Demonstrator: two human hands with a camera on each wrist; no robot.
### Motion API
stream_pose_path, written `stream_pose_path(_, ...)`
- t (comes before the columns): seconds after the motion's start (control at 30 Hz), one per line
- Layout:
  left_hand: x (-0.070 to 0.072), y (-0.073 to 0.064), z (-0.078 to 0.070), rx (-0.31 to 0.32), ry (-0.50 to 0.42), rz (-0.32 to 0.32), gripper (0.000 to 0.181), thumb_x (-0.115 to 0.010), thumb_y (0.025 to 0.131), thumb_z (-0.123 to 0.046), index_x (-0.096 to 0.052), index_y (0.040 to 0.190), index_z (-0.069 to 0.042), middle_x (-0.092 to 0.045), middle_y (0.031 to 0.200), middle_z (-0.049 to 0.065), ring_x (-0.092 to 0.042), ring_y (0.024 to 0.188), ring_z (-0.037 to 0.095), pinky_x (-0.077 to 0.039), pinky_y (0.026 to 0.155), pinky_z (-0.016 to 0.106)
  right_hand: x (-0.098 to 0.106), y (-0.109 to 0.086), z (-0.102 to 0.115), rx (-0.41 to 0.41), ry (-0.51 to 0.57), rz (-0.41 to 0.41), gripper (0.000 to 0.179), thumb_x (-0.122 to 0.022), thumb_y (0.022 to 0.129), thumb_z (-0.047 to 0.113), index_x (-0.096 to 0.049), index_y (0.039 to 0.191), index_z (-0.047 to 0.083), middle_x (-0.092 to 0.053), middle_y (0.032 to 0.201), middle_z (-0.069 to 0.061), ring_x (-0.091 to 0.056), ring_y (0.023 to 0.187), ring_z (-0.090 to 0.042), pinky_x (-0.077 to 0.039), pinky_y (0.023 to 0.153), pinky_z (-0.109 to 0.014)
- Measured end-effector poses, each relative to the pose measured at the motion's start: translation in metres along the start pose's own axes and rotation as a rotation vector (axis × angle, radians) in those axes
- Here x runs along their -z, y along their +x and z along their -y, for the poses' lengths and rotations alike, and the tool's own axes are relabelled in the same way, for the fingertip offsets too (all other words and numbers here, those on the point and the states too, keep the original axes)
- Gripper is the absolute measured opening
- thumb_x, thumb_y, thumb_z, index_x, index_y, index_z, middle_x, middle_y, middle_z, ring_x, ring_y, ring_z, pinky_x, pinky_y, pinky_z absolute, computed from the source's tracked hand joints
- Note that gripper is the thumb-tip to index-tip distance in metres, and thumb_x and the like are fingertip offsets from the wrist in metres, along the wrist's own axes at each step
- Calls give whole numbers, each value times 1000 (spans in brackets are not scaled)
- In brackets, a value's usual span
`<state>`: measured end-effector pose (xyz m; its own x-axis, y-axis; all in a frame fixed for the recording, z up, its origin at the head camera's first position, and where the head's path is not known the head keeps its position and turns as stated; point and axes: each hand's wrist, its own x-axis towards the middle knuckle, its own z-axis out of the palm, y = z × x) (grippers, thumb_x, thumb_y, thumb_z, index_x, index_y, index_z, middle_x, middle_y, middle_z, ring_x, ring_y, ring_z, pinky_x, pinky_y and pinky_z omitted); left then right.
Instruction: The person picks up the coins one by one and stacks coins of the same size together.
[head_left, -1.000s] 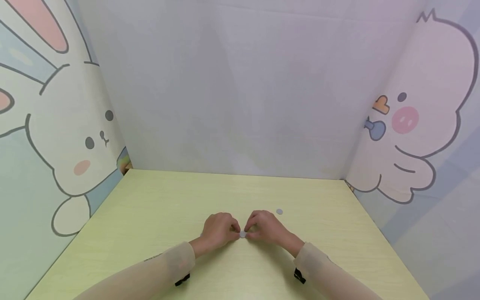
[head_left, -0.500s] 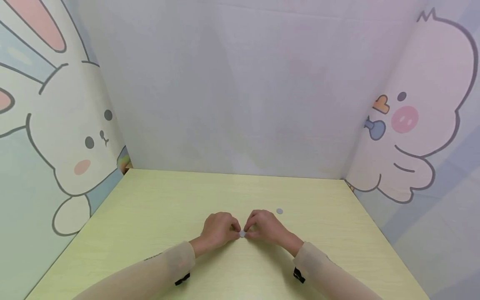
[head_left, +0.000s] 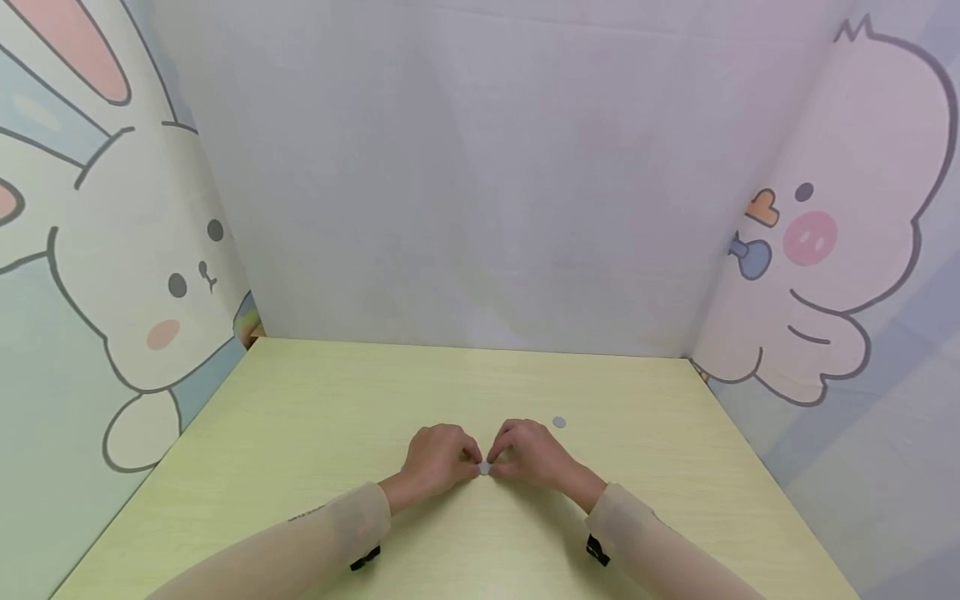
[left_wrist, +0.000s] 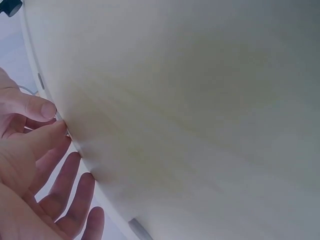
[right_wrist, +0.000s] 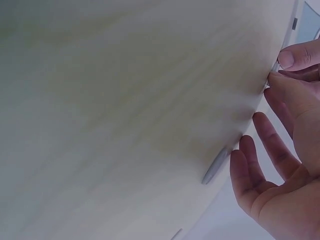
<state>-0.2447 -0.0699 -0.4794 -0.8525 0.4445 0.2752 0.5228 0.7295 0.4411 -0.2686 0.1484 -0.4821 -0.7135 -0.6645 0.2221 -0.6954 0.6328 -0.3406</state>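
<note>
A small grey coin-like disc [head_left: 484, 468] lies flat on the pale wooden table between my two hands. My left hand [head_left: 438, 458] has thumb and index fingertips at its left edge. Thumb and index finger of my right hand [head_left: 531, 452] pinch at the right edge. Both wrist views show the fingertips low against the table, the disc mostly hidden by them. Beyond the right hand lies a second grey disc [head_left: 559, 422]. Only a sliver of another grey disc [head_left: 403, 468] shows behind the left wrist.
The pale yellow table [head_left: 337, 383] reaches back to a plain whitish cloth wall [head_left: 480, 208]. Cloth sides printed with a rabbit [head_left: 142, 275] and a chick [head_left: 847, 217] stand left and right. In the right wrist view a grey disc [right_wrist: 215, 166] lies close to the fingers.
</note>
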Motion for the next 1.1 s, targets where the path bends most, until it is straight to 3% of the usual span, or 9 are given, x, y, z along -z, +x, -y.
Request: stream_pose_path(1.1, 2, -1, 0, -26, 3, 1, 5, -91, 85, -25, -86, 84, -24, -77, 83, -13, -63, 76, 5, -44, 66, 29, 2, 2, 3, 1, -1, -2, 5, -90, 86, 18, -87, 89, 19, -76, 89, 10, -67, 91, -9, -56, 82, -30)
